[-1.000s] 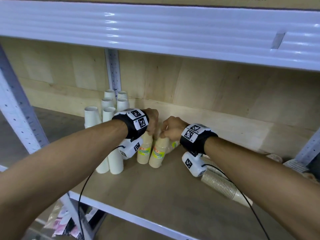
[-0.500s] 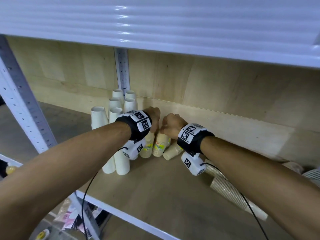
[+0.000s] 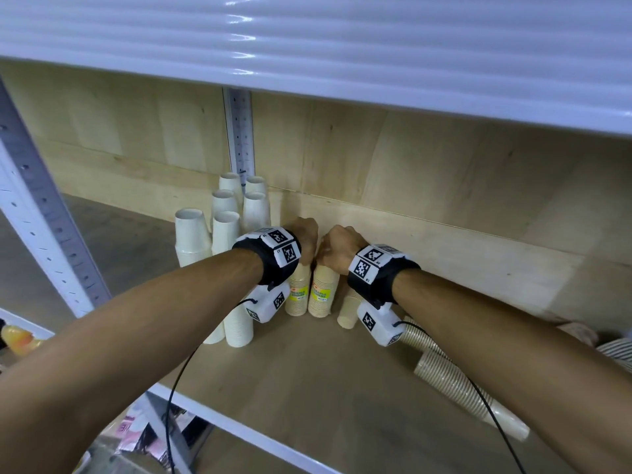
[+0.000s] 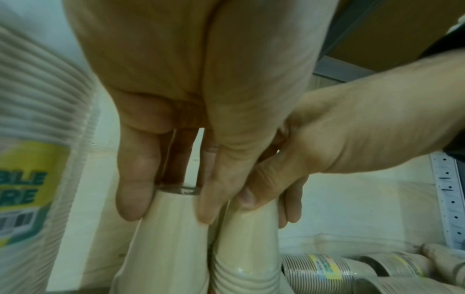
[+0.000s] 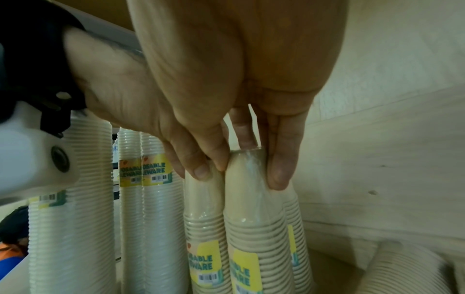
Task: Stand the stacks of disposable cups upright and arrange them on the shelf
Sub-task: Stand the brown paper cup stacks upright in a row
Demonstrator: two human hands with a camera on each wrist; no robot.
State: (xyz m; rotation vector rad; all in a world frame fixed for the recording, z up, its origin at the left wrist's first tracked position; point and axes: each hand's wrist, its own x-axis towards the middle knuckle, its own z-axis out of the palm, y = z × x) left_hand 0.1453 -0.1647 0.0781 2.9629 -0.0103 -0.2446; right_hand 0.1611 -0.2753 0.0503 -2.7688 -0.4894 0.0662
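Two beige cup stacks with yellow labels stand upright side by side on the wooden shelf. My left hand grips the top of the left stack, its fingers curled round the cup's end. My right hand grips the top of the right stack in the same way. The two hands touch each other above the stacks. A third beige stack leans behind my right wrist. Several white cup stacks stand upright just to the left.
A long ribbed brown stack lies on its side at the right, with more cups beyond it. The wooden back wall is close behind the stacks. The upper shelf hangs low overhead. A white upright post stands at the left.
Both hands have kept their grip on the two beige stacks. The stacks have come from a slight tilt to upright and closer together, nearer the white stacks.
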